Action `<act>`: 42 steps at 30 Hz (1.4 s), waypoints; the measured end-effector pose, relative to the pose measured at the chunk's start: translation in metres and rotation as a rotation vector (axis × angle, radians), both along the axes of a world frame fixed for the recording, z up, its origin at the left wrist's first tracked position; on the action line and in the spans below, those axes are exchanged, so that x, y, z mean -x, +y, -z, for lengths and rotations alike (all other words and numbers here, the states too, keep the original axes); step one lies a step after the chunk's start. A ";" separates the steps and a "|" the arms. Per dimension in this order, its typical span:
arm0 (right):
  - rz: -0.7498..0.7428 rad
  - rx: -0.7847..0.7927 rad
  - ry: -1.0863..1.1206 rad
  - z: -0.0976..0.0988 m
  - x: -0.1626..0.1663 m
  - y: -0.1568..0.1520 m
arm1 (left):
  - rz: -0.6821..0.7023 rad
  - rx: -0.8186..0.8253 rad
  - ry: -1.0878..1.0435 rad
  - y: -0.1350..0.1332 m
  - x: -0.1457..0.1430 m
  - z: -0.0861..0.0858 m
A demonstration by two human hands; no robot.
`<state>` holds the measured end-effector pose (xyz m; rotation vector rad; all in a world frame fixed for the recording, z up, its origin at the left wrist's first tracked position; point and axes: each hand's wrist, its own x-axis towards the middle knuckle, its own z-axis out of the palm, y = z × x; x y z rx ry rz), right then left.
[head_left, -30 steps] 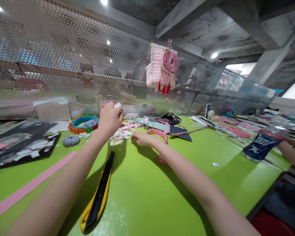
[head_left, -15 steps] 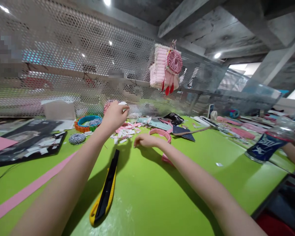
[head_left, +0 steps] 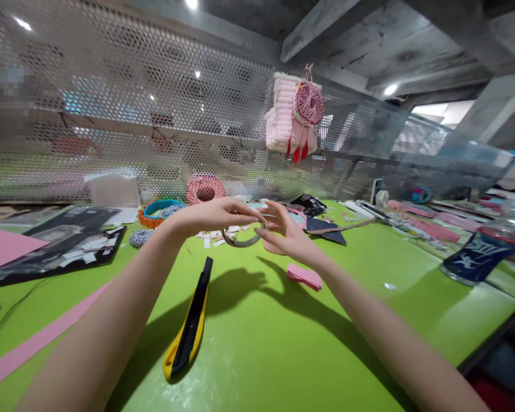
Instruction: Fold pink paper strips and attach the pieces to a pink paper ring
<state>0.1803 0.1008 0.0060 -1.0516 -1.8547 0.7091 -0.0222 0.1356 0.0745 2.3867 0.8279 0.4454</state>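
Between my hands, above the green table, hangs a thin greyish ring (head_left: 242, 242) that looks like a roll of tape. My left hand (head_left: 218, 214) lies over its top, fingers bent around it and the thumb hidden. From the other side, my right hand (head_left: 285, 232) has its thumb and fingertips at the ring's right edge, close to my left fingertips. Below them a yellow and black utility knife (head_left: 189, 323) rests on the table. A small pink folded piece (head_left: 304, 276) lies under my right wrist, and a pink band (head_left: 273, 246) is partly hidden behind that hand.
White scraps (head_left: 214, 239) lie behind my hands. A pink woven ring (head_left: 206, 189) stands against the perforated screen (head_left: 240, 114). Pink strip (head_left: 47, 337) and dark sheet (head_left: 77, 229) are at left. On the right stands a bottle (head_left: 476, 254), with a person's arm behind it.
My left hand has come down and toward the right from the screen, bringing the ring. My right hand has risen off the table to meet it, uncovering the pink folded piece.
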 end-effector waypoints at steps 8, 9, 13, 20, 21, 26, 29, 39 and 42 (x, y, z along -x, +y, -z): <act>-0.114 0.205 0.225 0.000 -0.013 -0.055 | 0.316 0.221 -0.103 -0.024 -0.008 0.007; -0.099 0.185 0.215 -0.001 -0.013 -0.059 | 0.262 0.191 -0.128 -0.028 -0.010 0.013; -0.082 0.142 0.204 0.004 -0.012 -0.064 | 0.091 -0.134 -0.185 -0.042 -0.015 0.036; -0.128 0.321 0.568 0.017 -0.011 -0.061 | 0.094 0.196 -0.295 -0.034 -0.007 0.045; -0.148 0.334 0.597 0.017 -0.011 -0.061 | 0.097 0.263 -0.319 -0.031 -0.007 0.048; -0.419 0.420 0.627 0.014 -0.007 -0.071 | 0.054 0.440 -0.437 -0.024 -0.014 0.071; -0.490 0.464 0.604 0.013 -0.004 -0.079 | -0.005 0.449 -0.425 -0.030 -0.023 0.085; -0.177 0.420 0.569 0.017 0.003 -0.077 | -0.257 -0.080 -0.363 -0.039 -0.019 0.061; -0.092 0.383 0.528 0.023 0.004 -0.074 | -0.217 -0.098 -0.227 -0.052 -0.023 0.052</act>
